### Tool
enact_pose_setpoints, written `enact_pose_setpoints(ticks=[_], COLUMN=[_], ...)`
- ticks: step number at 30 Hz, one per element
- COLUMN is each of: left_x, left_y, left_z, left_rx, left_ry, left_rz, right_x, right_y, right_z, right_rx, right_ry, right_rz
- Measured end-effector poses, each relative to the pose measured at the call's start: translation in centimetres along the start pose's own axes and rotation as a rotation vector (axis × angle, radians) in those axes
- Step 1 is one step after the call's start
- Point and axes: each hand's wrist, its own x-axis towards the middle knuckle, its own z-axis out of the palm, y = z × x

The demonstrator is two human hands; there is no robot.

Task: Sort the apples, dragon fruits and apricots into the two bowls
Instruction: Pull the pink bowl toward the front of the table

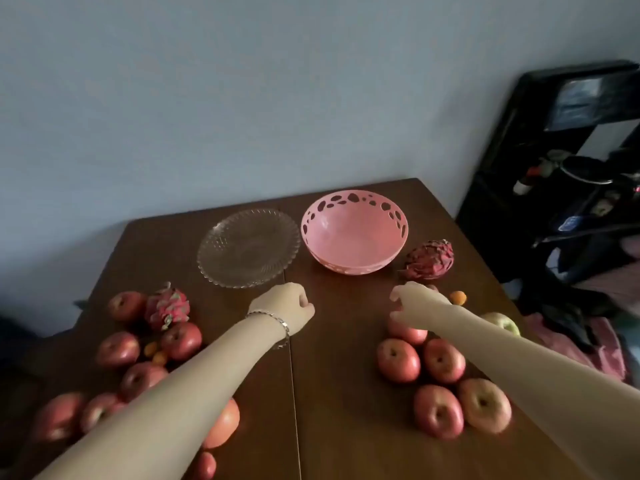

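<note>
Over the table point(339, 362), left hand point(285, 306) fisted, right hand point(414, 301) loosely curled.

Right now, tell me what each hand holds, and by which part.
Nothing that shows. The left hand is a closed fist with no fruit visible; the right hand is loosely curled and empty.

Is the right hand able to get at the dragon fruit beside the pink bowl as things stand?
Probably yes. The right hand hovers just short of the dragon fruit, and nothing visible blocks the way; the pink bowl stands off to the side, apart from it.
</note>
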Motion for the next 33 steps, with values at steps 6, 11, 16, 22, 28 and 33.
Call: enact_pose_setpoints(ticks=[6,11,16,22,28,33], left_x=[2.4,6.2,13.1,16.5,12.1,5.1], left_y=[-0.2,1.3,4.4,6.1,2.6,-3.0], left_z=[3.2,5.0,5.5,7.0,4.6,2.5], left_rx=[-0.194,-0.657,-1.305,-1.484,-1.507,-1.213], left_ry=[-0.086,-0.136,-0.161,-0.021,0.029,-0.003], left_rz=[-0.082,-0.31,-0.681,-0.683,-0.594,-0.479], right_x=[2.8,4.5,4.8,4.6,2.2,-0.9], right_y=[2.1,3.7,4.4,4.5,2.4,-0.9], right_z=[3.7,5.0,2.8,-0.5,-3.5,-5.3], right_rx=[0.028,0.191,0.423,0.809,1.166,1.378], right_ry=[-0.124,-0.144,0.026,0.159,0.357,0.184], right_rz=[0.217,0.206,0.154,0.104,0.008,-0.082])
